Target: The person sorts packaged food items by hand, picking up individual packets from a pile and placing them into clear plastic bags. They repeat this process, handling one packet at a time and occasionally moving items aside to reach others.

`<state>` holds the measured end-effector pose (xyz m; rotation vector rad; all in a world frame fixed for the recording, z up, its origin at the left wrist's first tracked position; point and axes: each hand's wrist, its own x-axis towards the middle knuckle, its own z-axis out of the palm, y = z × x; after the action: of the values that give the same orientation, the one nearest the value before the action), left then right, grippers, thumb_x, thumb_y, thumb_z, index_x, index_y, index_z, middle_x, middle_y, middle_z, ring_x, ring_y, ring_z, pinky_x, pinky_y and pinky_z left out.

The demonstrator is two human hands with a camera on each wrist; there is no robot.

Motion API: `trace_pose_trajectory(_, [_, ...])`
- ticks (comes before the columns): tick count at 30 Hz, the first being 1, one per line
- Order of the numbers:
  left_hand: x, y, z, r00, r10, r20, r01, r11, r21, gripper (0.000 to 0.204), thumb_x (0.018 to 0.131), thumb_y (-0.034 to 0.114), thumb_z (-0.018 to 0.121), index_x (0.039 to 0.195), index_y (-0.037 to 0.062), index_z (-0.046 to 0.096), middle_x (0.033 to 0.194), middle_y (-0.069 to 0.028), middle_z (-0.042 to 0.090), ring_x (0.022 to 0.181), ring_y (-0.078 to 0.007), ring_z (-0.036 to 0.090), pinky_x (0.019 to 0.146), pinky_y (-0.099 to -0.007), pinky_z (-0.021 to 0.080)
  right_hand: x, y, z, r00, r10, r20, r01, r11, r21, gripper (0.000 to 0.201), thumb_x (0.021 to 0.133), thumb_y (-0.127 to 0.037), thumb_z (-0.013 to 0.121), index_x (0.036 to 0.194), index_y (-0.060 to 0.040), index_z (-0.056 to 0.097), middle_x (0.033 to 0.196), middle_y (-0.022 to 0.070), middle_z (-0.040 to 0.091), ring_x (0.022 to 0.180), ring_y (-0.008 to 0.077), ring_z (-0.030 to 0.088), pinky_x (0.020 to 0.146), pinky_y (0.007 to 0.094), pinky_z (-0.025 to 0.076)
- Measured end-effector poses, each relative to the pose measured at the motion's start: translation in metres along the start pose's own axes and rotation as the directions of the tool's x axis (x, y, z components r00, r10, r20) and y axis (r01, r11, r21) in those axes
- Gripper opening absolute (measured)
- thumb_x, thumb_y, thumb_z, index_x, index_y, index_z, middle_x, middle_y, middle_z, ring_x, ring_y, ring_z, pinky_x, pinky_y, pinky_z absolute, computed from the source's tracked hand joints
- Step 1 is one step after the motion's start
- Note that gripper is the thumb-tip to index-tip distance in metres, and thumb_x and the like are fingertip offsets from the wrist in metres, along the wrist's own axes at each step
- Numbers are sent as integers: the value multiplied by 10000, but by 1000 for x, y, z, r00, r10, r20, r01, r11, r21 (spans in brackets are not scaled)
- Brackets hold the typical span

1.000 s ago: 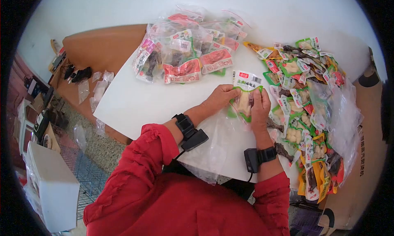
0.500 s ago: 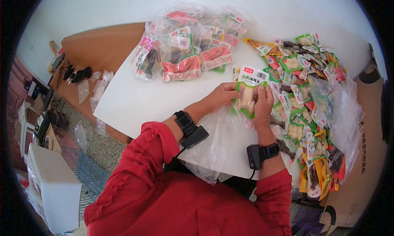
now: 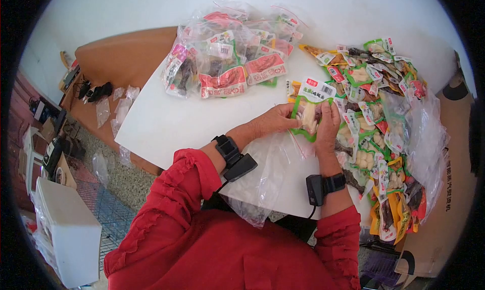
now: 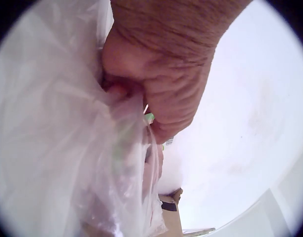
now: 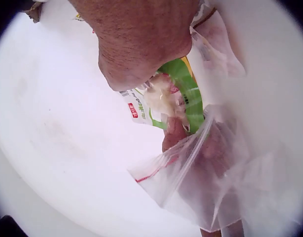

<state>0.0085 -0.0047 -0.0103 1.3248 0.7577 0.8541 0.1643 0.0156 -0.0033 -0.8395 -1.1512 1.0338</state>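
Both hands, left hand (image 3: 275, 121) and right hand (image 3: 328, 123), pinch the green snack pack (image 3: 309, 111) by its sides; looks light, floppy, slick, so I'd grip the sealed edges.

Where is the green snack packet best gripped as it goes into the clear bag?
Probably by its two long side edges, one from each side, as the left hand and right hand do: the green snack packet is flat, and its lower end points toward the clear bag.
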Motion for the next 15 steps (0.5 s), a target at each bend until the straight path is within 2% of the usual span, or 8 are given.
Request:
trace_pose_trajectory(2, [0,0,1,995,76,59,-75,997,-29,457,808,98,549,1226,55,368,1111,-13,498,977,-82,477,830,-228,395,1,3,-1,1000,0,-2,0,1000,15,206,877,-169,446,705,-57,440,644,-37,401,587,42,359,518,203,328])
trace_pose_trajectory(3, [-1,0,2,995,76,59,-74,997,-30,457,808,98,549,1226,55,368,1111,-13,498,977,-82,477,830,-228,395,1,3,-2,1000,1,-2,-1,1000,15,206,877,-169,446,705,-57,440,644,-37,401,587,42,359,518,203,328])
trace_pose_trajectory(5, [-1,0,3,989,127,81,-123,991,-51,520,805,102,560,1263,58,315,1188,-29,448,1080,-108,419,933,-264,324,2,3,-2,1000,1,-1,-1,1000,4,204,878,-160,442,702,-57,439,647,-36,401,590,41,361,522,203,332])
trace_pose_trajectory(15, [0,3,4,984,151,95,-154,988,22,528,802,90,562,1263,65,305,1196,-34,439,1106,-114,399,948,-272,308,1,2,-1,1000,-14,8,14,1000,-7,199,877,-165,446,707,-63,436,650,-42,396,607,39,371,536,202,346])
